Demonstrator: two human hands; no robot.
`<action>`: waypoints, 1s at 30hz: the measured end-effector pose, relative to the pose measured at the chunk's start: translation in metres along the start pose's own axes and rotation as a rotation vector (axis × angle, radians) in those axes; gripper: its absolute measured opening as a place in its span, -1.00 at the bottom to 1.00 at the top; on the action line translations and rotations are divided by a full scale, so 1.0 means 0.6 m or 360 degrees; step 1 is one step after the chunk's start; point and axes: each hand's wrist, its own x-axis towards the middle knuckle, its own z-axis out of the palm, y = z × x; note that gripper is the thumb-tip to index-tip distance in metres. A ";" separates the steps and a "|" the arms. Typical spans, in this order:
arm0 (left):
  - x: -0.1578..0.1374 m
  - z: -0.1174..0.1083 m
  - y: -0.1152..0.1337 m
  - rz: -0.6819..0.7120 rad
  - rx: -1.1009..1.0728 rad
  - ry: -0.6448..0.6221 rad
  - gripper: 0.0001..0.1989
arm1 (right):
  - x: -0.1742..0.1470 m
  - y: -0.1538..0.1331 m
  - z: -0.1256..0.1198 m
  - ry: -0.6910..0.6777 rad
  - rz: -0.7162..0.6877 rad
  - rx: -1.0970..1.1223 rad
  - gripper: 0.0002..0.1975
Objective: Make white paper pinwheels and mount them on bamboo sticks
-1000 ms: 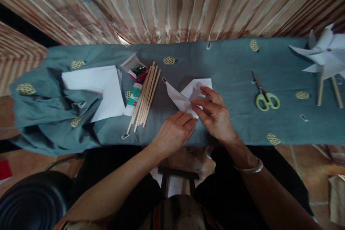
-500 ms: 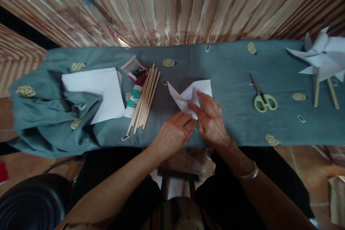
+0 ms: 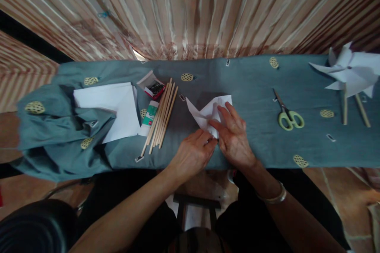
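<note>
A white sheet of paper (image 3: 200,114) with raised corners is between my two hands at the table's near middle. My left hand (image 3: 194,152) is closed, its thumb and fingers pinching the paper's near edge. My right hand (image 3: 236,136) bears a bracelet at the wrist; its thumb and fingers grip the paper's right side and hide part of it. The fingertips of both hands nearly meet at the near corner.
Left are wooden sticks (image 3: 162,116), a glue stick (image 3: 149,118), an opened box of small dark metal pieces (image 3: 152,87) and stacked paper (image 3: 124,120). Right are green-handled scissors (image 3: 289,116) and paper pinwheels (image 3: 348,71) on sticks. A teal cloth (image 3: 255,150) covers the table.
The whole scene sits slightly lower in view as the camera tilts. Both hands keep their hold on the paper, with only small finger shifts.
</note>
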 end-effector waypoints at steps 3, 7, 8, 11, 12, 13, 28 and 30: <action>0.000 0.001 -0.001 0.0004 0.0006 0.0028 -0.81 | 0.003 0.001 -0.008 -0.0049 0.0133 0.0107 -0.59; 0.000 0.002 0.000 0.0011 -0.0001 0.0051 -0.80 | 0.007 0.005 -0.016 -0.0122 0.0271 0.0352 -0.56; 0.000 0.002 0.000 0.0012 -0.0002 0.0051 -0.80 | 0.008 0.007 -0.017 -0.0120 0.0285 0.0406 -0.57; 0.000 0.002 0.000 0.0003 0.0005 0.0024 -0.81 | 0.010 0.010 -0.016 -0.0105 0.0320 0.0494 -0.58; 0.000 0.002 0.000 -0.0001 0.0008 0.0009 -0.82 | 0.011 0.010 -0.016 -0.0102 0.0325 0.0482 -0.58; 0.000 0.001 0.000 -0.0004 0.0011 -0.0002 -0.82 | 0.011 0.010 -0.016 -0.0101 0.0324 0.0451 -0.57; -0.001 0.007 0.000 0.0002 0.0024 0.0009 -0.83 | -0.004 -0.007 0.010 -0.0031 -0.0025 -0.0150 -0.60; 0.000 0.008 0.000 0.0005 0.0026 0.0020 -0.83 | -0.002 -0.009 0.013 -0.0002 -0.0064 -0.0193 -0.64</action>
